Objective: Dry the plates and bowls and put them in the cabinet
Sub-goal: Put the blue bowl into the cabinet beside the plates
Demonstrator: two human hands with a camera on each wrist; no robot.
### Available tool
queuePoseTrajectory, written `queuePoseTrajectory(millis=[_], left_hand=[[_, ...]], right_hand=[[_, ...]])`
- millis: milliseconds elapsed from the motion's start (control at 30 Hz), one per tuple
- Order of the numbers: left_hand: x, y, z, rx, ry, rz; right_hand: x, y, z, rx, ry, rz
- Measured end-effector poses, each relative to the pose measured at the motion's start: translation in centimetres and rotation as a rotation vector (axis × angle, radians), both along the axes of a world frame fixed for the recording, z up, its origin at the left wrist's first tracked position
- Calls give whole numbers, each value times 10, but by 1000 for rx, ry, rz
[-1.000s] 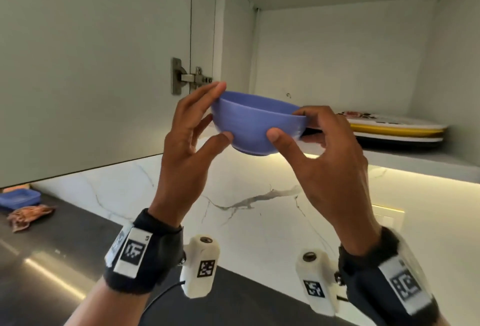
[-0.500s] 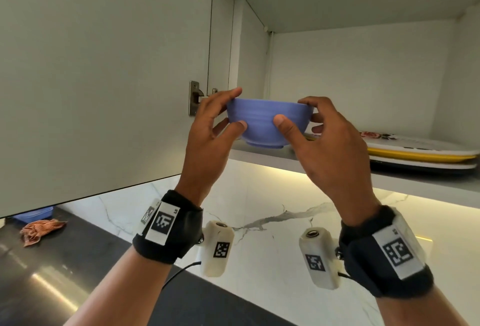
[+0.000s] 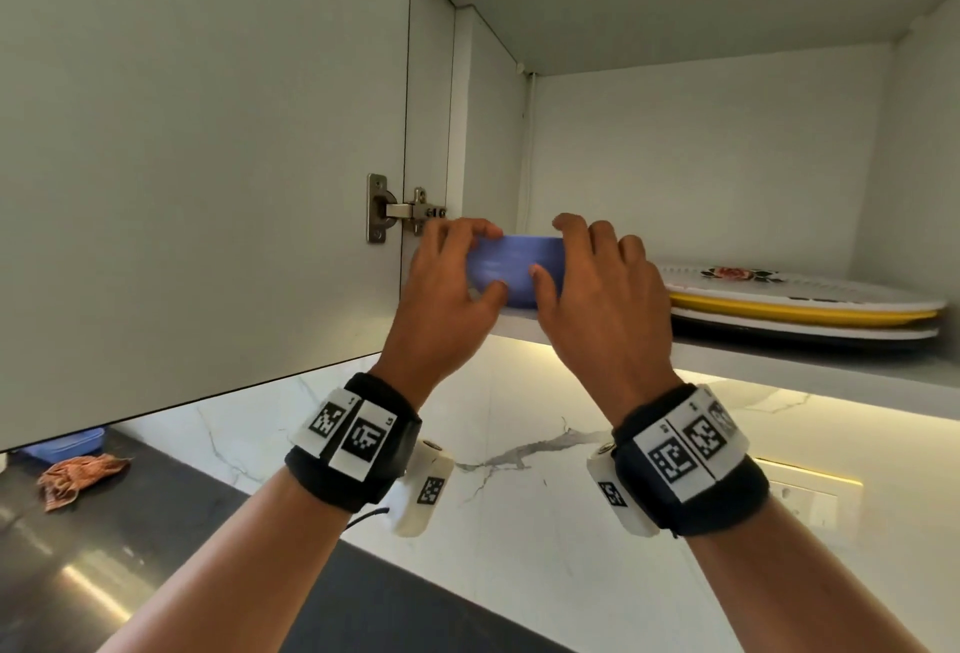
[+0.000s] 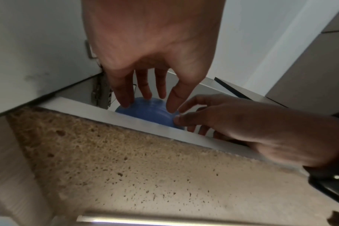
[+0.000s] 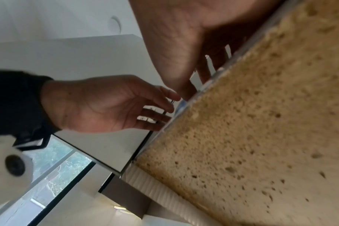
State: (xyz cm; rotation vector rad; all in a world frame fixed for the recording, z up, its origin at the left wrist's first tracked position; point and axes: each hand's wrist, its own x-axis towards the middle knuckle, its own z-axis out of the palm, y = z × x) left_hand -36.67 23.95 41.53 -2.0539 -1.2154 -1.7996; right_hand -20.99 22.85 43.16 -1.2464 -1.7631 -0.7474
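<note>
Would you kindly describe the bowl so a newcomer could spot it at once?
Look into the open wall cabinet, at the left end of its shelf. There the left hand and right hand hold the blue bowl: deep and plain, unlike the flat stacked plates beside it.

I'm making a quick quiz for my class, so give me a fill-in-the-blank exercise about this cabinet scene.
1. Both hands hold a round plastic bowl coloured ____.
2. The stack of flat plates lies to the bowl's ____.
3. The top plate shows a printed ____.
4. The crumpled orange cloth lies on the dark ____.

Missing words: blue; right; flower; counter
</note>
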Motion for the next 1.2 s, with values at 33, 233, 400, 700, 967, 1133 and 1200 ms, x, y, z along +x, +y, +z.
queuePoseTrajectory(millis=[33,233,400,700,967,1133,1200], left_hand=[[1,1,0,-21,59,41],[3,3,10,-240,287,194],[6,15,29,-420,454,262],[14,50,65,-704,665,284],[25,63,80,-782,712,279],[28,62,78,-767,709,274],[26,56,75,-724,684,266]], right_hand=[[-1,3,-4,52,-6,15],[6,11,-29,302,3,87],[15,10,-44,343,-46,89],[22,14,-47,344,-76,152],[27,13,-50,339,-102,191],[29,8,-53,371,-73,274],[34,-1,-60,410,-31,345]])
